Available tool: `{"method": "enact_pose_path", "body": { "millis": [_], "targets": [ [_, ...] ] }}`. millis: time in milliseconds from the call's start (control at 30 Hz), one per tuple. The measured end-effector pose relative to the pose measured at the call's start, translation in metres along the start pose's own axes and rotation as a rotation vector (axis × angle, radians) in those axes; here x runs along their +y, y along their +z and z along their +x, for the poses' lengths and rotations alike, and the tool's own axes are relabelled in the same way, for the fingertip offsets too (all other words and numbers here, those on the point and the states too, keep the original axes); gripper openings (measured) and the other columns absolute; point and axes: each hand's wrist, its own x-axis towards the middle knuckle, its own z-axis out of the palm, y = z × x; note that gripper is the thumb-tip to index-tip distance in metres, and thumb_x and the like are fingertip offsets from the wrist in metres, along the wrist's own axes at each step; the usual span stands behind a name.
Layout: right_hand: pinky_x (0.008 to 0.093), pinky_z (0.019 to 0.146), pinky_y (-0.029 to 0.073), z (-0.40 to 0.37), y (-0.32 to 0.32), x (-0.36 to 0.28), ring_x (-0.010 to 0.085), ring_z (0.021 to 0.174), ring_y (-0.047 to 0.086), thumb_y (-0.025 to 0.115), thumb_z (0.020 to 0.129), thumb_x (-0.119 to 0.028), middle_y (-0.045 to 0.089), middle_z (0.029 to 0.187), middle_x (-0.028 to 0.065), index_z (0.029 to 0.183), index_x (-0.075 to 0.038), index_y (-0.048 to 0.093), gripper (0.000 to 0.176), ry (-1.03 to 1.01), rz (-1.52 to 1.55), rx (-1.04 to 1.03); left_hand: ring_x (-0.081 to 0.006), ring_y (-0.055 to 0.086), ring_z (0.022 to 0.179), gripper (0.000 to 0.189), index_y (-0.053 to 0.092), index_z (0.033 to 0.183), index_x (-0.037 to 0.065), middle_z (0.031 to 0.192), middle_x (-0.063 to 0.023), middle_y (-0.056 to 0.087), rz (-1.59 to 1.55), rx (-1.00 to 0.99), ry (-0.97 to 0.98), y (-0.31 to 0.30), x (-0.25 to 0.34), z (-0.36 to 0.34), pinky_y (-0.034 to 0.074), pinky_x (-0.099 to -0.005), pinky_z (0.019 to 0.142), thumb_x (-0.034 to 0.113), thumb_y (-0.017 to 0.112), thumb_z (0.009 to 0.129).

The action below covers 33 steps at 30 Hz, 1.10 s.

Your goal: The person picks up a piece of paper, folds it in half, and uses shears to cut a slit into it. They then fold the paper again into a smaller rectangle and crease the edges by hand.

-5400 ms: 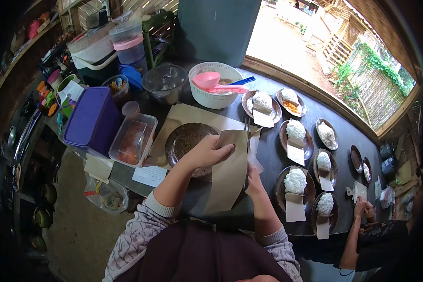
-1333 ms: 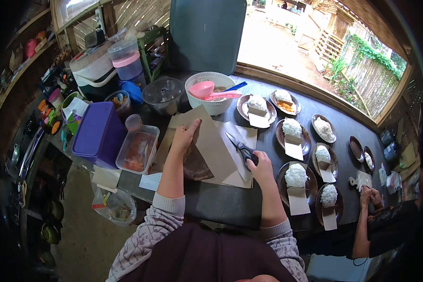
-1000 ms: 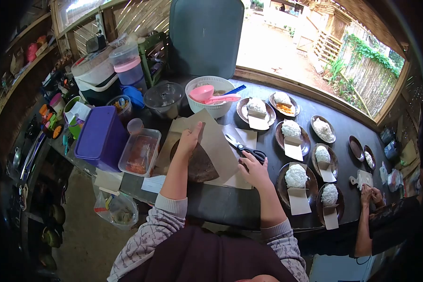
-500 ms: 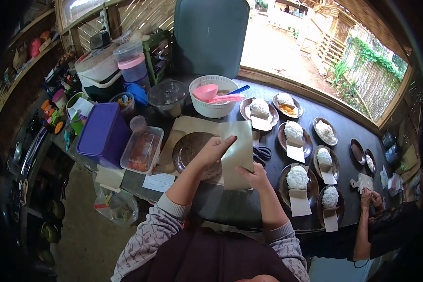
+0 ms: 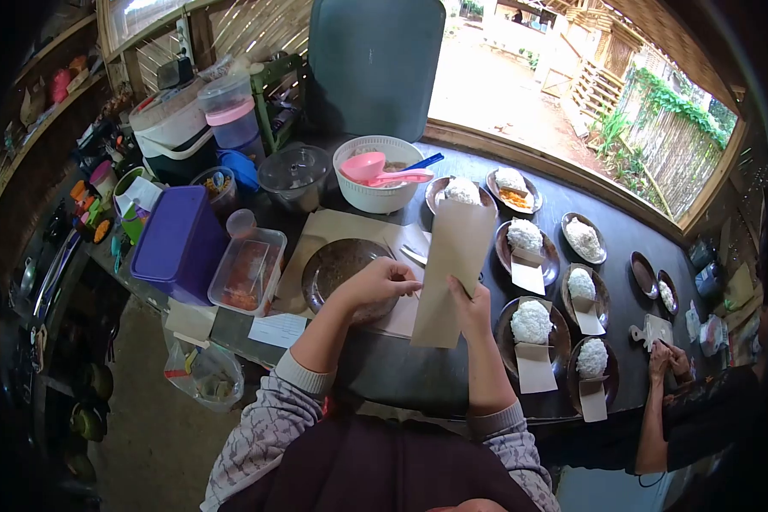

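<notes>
A strip of brown paper [image 5: 454, 264] stands tilted in my right hand [image 5: 472, 309], with the thumb across its front near the lower right edge. My left hand [image 5: 374, 286] is beside the paper's left edge, thumb and fingertips drawn together; what they pinch, if anything, is too small to make out. Under and beyond the left hand sits a round brown plate [image 5: 324, 275] on a sheet of brown paper [image 5: 328, 226]. Between the plate and the strip a shiny metal blade [image 5: 413, 255] shows, partly hidden by the strip.
Several brown plates with white rice mounds [image 5: 532, 322] and folded paper stand at right. A white basket [image 5: 374, 198] holds a pink scoop [image 5: 365, 169]. At left are an orange-filled container [image 5: 246, 273] and a purple box [image 5: 179, 239]. Another person's hands [image 5: 667, 363] are at far right.
My left hand has let go of the brown paper strip and moved slightly left and down. The strip has turned and shifted right in my right hand, uncovering the metal blade.
</notes>
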Motion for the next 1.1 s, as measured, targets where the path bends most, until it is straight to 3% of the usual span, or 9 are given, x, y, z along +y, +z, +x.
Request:
{"method": "enact_pose_path", "body": {
  "millis": [167,333,500,667,733,800,933,1067,1100],
  "targets": [
    [0.0223,0.063,0.041,0.004,-0.009,-0.003,0.0058,0.072,0.05,0.058,0.086,-0.022,0.059,0.078,-0.0013,0.089,0.003,0.061,0.026,-0.016,-0.016,0.102,-0.0068,0.056,0.078,0.018,0.063,0.09,-0.001,0.079,-0.0014,0.062,-0.043,0.159,0.119,-0.005,-0.003,0.0,0.044,-0.0208,0.07,0.014,0.054,0.087],
    [0.022,0.058,0.039,0.001,0.001,0.004,0.005,0.066,0.047,0.055,0.089,-0.023,0.054,0.072,-0.0025,0.09,0.003,0.06,0.026,0.052,0.062,-0.035,-0.0066,0.056,0.08,0.022,0.061,0.099,-0.001,0.086,-0.0002,0.062,-0.259,0.054,0.135,0.023,0.004,0.005,0.043,-0.0209,0.073,0.016,0.055,0.087],
    [0.0194,0.055,0.036,-0.002,0.006,-0.004,0.0029,0.063,0.044,0.053,0.09,-0.022,0.053,0.07,-0.0037,0.088,0.004,0.058,0.026,0.073,0.083,-0.101,-0.0018,0.041,0.061,0.019,0.062,0.087,0.002,0.067,0.0074,0.05,-0.22,0.158,0.034,0.029,0.008,0.001,0.033,-0.0187,0.055,0.021,0.058,0.087],
    [0.0175,0.054,0.036,0.001,0.001,-0.016,0.0019,0.061,0.046,0.055,0.088,-0.014,0.052,0.066,-0.0057,0.085,0.001,0.059,0.016,-0.129,-0.048,-0.05,-0.0004,0.03,0.051,0.024,0.059,0.072,0.006,0.059,0.0103,0.038,-0.27,0.168,0.027,0.024,0.022,-0.005,0.022,-0.0192,0.044,0.024,0.056,0.089],
    [0.0176,0.056,0.039,0.005,0.004,-0.017,0.0031,0.066,0.049,0.057,0.085,-0.008,0.056,0.076,-0.0018,0.098,0.0,0.059,0.015,-0.05,-0.002,-0.082,-0.0004,0.029,0.051,0.024,0.058,0.073,0.006,0.059,0.0106,0.038,-0.301,0.178,0.032,0.02,0.015,-0.002,0.022,-0.0195,0.044,0.024,0.056,0.089],
    [0.0173,0.058,0.04,0.008,0.017,-0.022,0.003,0.07,0.051,0.057,0.084,-0.004,0.058,0.087,0.0019,0.118,-0.002,0.048,0.035,-0.193,0.184,0.0,-0.0004,0.029,0.051,0.025,0.058,0.073,0.006,0.058,0.0109,0.037,-0.333,0.192,0.039,0.015,0.014,-0.004,0.022,-0.0198,0.044,0.025,0.056,0.089],
    [0.0179,0.063,0.042,0.015,0.014,-0.027,0.0046,0.08,0.052,0.057,0.082,0.001,0.056,0.098,0.0049,0.128,-0.006,0.039,0.05,-0.232,0.035,-0.167,-0.0007,0.033,0.052,0.021,0.058,0.086,0.003,0.061,0.0096,0.04,-0.377,0.088,0.075,0.005,0.018,-0.01,0.025,-0.0186,0.045,0.025,0.057,0.088],
    [0.0208,0.074,0.044,0.018,0.007,-0.03,0.0093,0.09,0.053,0.059,0.079,0.004,0.055,0.104,0.0061,0.131,-0.008,0.035,0.059,-0.056,-0.254,-0.379,0.0002,0.037,0.052,0.024,0.053,0.106,0.002,0.068,0.0074,0.048,-0.429,0.105,0.13,0.004,0.013,-0.009,0.027,-0.0168,0.045,0.016,0.058,0.086],
    [0.0219,0.078,0.044,0.018,0.007,-0.028,0.0106,0.092,0.054,0.059,0.077,0.006,0.055,0.105,0.0065,0.131,-0.007,0.034,0.061,-0.033,-0.279,-0.382,-0.0006,0.041,0.053,0.043,0.042,0.122,0.004,0.072,0.0036,0.053,-0.374,0.117,0.106,0.001,0.014,-0.008,0.029,-0.0168,0.045,0.011,0.06,0.084]
  ]
}}
